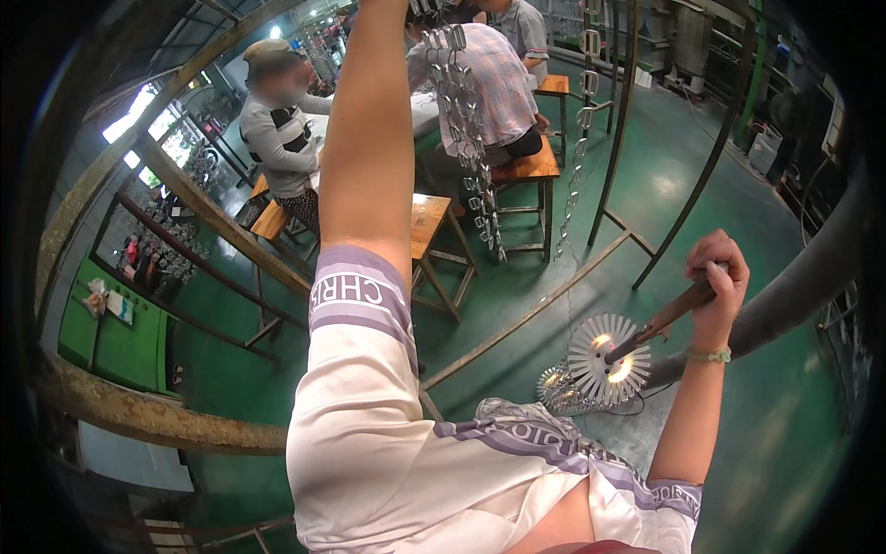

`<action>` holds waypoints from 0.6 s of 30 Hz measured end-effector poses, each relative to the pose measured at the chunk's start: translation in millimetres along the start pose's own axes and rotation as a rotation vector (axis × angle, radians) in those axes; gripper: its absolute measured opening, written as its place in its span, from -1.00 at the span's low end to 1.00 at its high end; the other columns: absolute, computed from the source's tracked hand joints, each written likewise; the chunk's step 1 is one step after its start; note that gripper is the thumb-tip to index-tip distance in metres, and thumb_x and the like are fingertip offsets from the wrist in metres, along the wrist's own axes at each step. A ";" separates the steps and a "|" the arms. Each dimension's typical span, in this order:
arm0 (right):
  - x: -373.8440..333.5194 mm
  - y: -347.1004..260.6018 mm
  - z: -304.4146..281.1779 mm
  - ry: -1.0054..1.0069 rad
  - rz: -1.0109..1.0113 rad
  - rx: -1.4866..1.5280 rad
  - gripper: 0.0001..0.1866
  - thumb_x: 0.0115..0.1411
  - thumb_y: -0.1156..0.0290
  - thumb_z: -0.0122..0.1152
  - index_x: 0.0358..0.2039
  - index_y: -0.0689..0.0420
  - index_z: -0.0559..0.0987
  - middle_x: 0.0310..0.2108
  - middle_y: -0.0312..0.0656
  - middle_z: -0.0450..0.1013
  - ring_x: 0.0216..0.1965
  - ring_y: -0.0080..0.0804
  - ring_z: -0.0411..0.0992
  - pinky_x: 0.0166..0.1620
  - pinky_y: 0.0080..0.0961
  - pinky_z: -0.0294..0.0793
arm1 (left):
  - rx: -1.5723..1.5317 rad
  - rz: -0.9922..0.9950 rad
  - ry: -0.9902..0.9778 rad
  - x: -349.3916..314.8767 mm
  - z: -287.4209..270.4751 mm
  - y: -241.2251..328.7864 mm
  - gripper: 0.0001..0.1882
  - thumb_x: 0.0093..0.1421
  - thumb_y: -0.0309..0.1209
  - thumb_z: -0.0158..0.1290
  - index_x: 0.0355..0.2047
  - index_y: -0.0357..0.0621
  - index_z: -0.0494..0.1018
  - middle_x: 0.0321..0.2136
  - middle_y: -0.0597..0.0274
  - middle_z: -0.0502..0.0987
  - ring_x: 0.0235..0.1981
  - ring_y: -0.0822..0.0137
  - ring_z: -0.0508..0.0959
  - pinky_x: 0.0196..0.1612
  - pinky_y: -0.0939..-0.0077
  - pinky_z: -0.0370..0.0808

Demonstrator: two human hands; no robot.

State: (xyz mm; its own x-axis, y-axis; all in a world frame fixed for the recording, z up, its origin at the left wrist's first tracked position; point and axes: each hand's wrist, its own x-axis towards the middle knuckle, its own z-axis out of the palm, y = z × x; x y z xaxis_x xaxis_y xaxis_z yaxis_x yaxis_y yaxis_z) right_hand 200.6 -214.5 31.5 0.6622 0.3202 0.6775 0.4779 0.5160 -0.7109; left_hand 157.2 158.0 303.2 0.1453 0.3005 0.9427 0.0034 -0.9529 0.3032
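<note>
Right hand: fingers wrapped round the brown rod, clamped on its upper end.
Brown rod: slants down-left from the fist, lower tip at the slotted disc's hub; joined or just overlapping, cannot tell.
Slotted disc: pale, round, radial slots, 2 bright patches; right of centre, below the fist. Lit cluster just beside it.
Left hand: past the top edge, grip cannot tell; left forearm points straight up.
Metal-link chains: hang just right of that forearm; 1 separate strand farther right.
Risk, rod: a loosened 1-handed hold could drop it; a wide swing might hit the rusty frame bar.
Risk, chains: a bump from the raised arm could tangle or unhook links, probably.
Writing: pale block capitals on mauve bands, left sleeve, right sleeve and hem; partly legible, not transcribed. Hem folds distort letters.
</note>
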 end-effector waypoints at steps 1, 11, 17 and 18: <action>-0.1 0.2 -0.9 0.000 -0.002 -0.002 -0.78 -0.08 0.31 0.04 -0.59 0.23 0.38 -0.55 -0.20 0.26 -0.53 -0.50 0.25 -0.48 -0.63 0.21 | -0.032 -0.022 -0.031 -1.1 -3.2 1.9 -0.71 -0.10 -0.24 0.27 -0.58 -0.26 0.57 -0.67 0.09 0.55 -0.66 0.37 0.53 -0.50 0.45 0.43; 3.9 8.8 -14.5 -0.016 -0.020 0.005 -0.78 0.01 0.32 0.01 -0.54 0.25 0.38 -0.54 -0.20 0.26 -0.52 -0.49 0.25 -0.48 -0.63 0.20 | -0.325 0.009 -0.270 -63.9 -21.0 2.2 -0.78 0.01 -0.35 0.22 -0.48 -0.30 0.56 -0.62 0.32 0.53 -0.60 0.59 0.41 -0.52 0.64 0.33; 4.1 19.8 -18.3 -0.015 -0.020 0.064 -0.81 0.14 0.43 0.02 -0.56 0.25 0.40 -0.54 -0.23 0.29 -0.54 -0.53 0.25 -0.51 -0.65 0.19 | -0.549 -0.179 -0.571 -156.7 -16.4 -15.0 -0.84 0.03 -0.41 0.19 -0.51 -0.29 0.54 -0.59 0.37 0.53 -0.58 0.60 0.42 -0.50 0.69 0.34; 4.0 20.6 -18.3 -0.019 -0.016 0.097 -0.82 0.13 0.45 0.02 -0.56 0.25 0.40 -0.54 -0.23 0.29 -0.55 -0.53 0.25 -0.51 -0.65 0.19 | -0.629 -0.183 -0.577 -177.1 -15.5 -15.5 -0.80 -0.01 -0.38 0.21 -0.50 -0.30 0.54 -0.60 0.26 0.56 -0.60 0.46 0.48 -0.49 0.58 0.39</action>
State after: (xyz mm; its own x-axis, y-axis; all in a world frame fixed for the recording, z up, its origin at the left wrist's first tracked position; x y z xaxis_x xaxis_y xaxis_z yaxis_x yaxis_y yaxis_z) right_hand 223.7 -217.1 16.1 0.6433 0.3258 0.6928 0.4298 0.5952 -0.6790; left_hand 116.1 120.2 133.7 0.6752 0.2166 0.7051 -0.4463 -0.6411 0.6244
